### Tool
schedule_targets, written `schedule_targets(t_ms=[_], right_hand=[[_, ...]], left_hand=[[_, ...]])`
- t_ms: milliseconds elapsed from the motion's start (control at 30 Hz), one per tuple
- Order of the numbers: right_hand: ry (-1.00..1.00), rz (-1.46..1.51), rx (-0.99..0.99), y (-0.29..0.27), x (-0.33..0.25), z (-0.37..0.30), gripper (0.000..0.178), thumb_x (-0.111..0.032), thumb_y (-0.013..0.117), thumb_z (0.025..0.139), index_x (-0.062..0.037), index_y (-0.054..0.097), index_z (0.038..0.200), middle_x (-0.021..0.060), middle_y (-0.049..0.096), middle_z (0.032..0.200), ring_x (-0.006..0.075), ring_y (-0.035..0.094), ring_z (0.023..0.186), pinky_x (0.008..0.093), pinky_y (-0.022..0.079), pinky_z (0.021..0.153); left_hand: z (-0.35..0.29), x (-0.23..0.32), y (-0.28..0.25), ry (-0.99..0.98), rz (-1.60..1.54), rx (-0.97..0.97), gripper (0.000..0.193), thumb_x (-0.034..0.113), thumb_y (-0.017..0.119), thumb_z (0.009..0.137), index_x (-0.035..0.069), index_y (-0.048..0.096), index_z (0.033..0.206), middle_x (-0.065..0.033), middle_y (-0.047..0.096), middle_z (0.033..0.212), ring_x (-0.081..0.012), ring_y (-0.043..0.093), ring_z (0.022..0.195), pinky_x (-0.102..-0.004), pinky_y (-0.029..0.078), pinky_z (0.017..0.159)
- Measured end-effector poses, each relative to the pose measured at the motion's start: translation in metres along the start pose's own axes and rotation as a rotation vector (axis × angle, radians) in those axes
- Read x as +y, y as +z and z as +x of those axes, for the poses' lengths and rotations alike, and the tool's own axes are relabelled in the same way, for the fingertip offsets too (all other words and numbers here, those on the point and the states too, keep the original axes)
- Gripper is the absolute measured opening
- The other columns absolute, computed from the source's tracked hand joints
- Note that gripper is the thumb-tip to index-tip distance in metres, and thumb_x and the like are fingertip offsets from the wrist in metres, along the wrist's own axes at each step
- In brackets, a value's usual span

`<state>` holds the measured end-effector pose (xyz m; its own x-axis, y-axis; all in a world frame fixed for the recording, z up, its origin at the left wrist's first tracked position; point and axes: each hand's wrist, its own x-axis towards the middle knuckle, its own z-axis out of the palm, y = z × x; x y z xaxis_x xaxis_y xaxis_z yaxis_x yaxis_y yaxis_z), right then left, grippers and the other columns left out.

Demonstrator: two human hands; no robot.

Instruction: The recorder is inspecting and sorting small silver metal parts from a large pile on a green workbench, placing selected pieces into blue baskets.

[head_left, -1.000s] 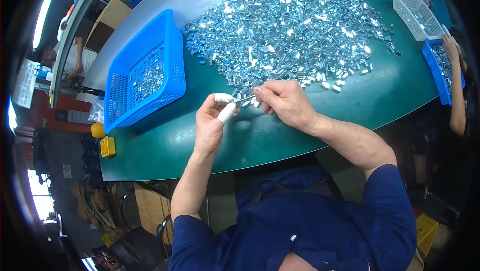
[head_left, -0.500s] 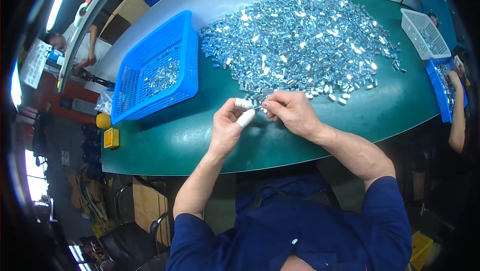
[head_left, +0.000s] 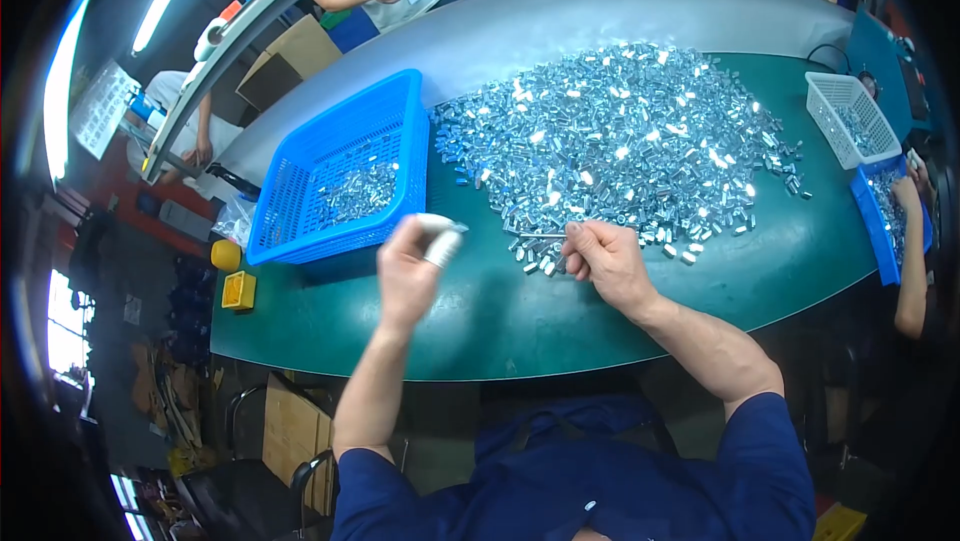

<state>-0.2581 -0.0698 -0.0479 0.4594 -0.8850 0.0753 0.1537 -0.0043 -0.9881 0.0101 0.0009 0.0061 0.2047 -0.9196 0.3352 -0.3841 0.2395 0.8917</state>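
Observation:
A broad heap of small shiny metal pieces, short and sleeve-like, covers the middle of the green table. My right hand pinches a thin metal rod that points left over the heap's near edge. White covers wrap the thumb and forefinger of my left hand, slightly blurred beside the blue basket's near right corner. Between those covered tips shows a small metal piece. Inside the blue perforated basket lies a layer of similar pieces.
At the right stand a white basket and a blue tray holding pieces, with another person's hand in the tray. A yellow box and a yellow round object sit at the left edge. Other people are across the table.
My hands have parted: the left has moved left toward the blue basket with a small metal piece, while the right stays near the heap with the rod. The view has tilted up slightly.

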Motion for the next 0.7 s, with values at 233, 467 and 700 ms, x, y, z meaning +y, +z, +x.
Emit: schedule_targets(t_ms=[233,467,700], right_hand=[[-0.005,0.014,0.151,-0.007,-0.005,0.010,0.043,-0.037,0.058,0.108,-0.0006,0.070,0.088,0.0029,0.065,0.068,0.0072,0.058,0.059,0.0226,0.045,0.054],[-0.031,0.031,0.094,0.002,-0.006,0.020,0.037,-0.031,0.060,0.107,-0.0012,0.069,0.088,0.0012,0.065,0.069,0.0070,0.058,0.060,0.0226,0.045,0.054],[0.051,-0.011,0.147,0.000,-0.004,0.000,0.038,-0.032,0.057,0.109,-0.0024,0.067,0.088,0.0008,0.063,0.068,0.0069,0.056,0.057,0.0215,0.041,0.052]], left_hand=[[0.052,0.031,-0.048,0.424,0.718,0.364,0.027,0.000,0.076,0.088,-0.001,0.071,0.115,-0.0137,0.071,0.112,-0.0259,0.068,0.103,-0.0347,0.053,0.089],[-0.010,-0.026,0.046,0.266,0.627,-0.225,0.026,0.009,0.082,0.081,0.005,0.072,0.105,-0.0119,0.070,0.100,-0.0327,0.067,0.096,-0.0418,0.055,0.084],[-0.028,-0.048,0.077,0.417,0.681,-0.243,0.019,0.009,0.075,0.083,0.008,0.068,0.100,-0.0110,0.061,0.091,-0.0325,0.063,0.090,-0.0437,0.053,0.075]])
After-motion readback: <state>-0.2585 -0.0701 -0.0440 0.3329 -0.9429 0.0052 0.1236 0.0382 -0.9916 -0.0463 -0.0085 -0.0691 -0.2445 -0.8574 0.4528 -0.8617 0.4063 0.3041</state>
